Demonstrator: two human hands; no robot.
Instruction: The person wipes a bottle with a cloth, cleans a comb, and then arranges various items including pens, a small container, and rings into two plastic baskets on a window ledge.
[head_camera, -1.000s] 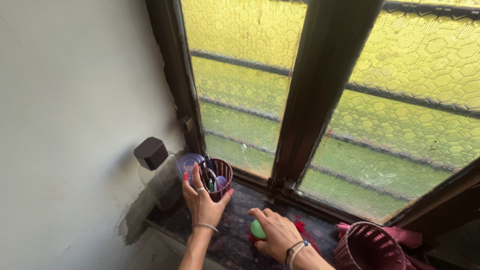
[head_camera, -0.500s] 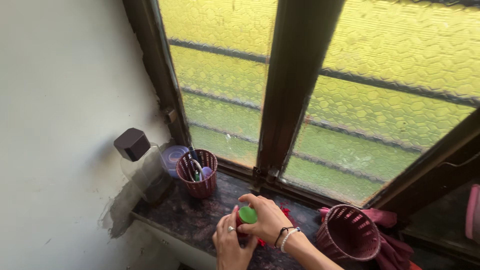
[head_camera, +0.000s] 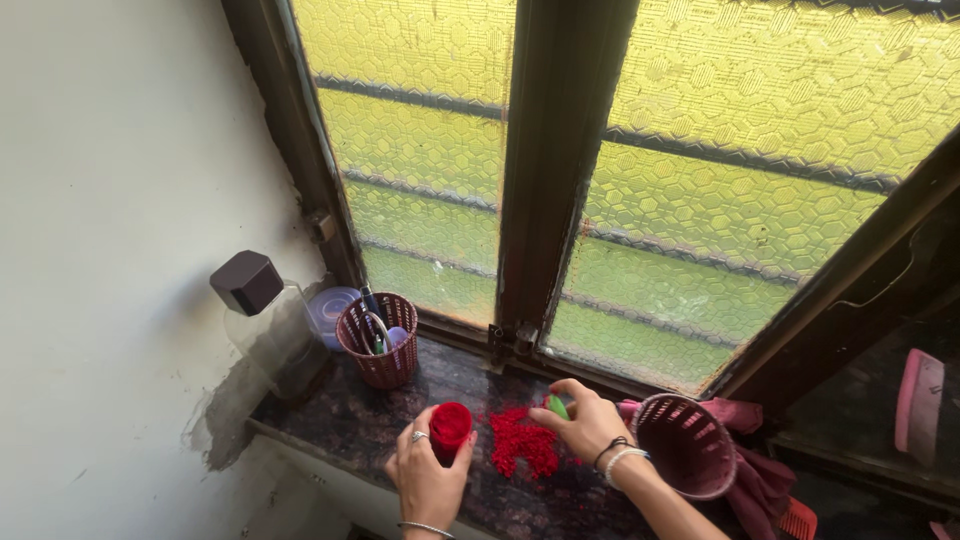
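My left hand (head_camera: 425, 478) grips a small open jar filled with red powder (head_camera: 450, 428), held upright just above the dark stone sill (head_camera: 350, 425). My right hand (head_camera: 586, 424) holds the jar's green lid (head_camera: 557, 406) off to the right. A pile of spilled red powder (head_camera: 524, 441) lies on the sill between my two hands.
A small maroon basket (head_camera: 380, 345) with scissors and small items stands at the back left, beside a clear bottle with a dark cap (head_camera: 260, 315) and a bluish lid (head_camera: 330, 306). An empty maroon basket (head_camera: 688, 445) on a pink cloth (head_camera: 760, 485) sits right. Yellow patterned glass window (head_camera: 700, 150) behind.
My left hand left the small basket and took the red jar. My right hand pulled the green lid off and moved it right, which uncovered the spilled powder. The view shifted left.
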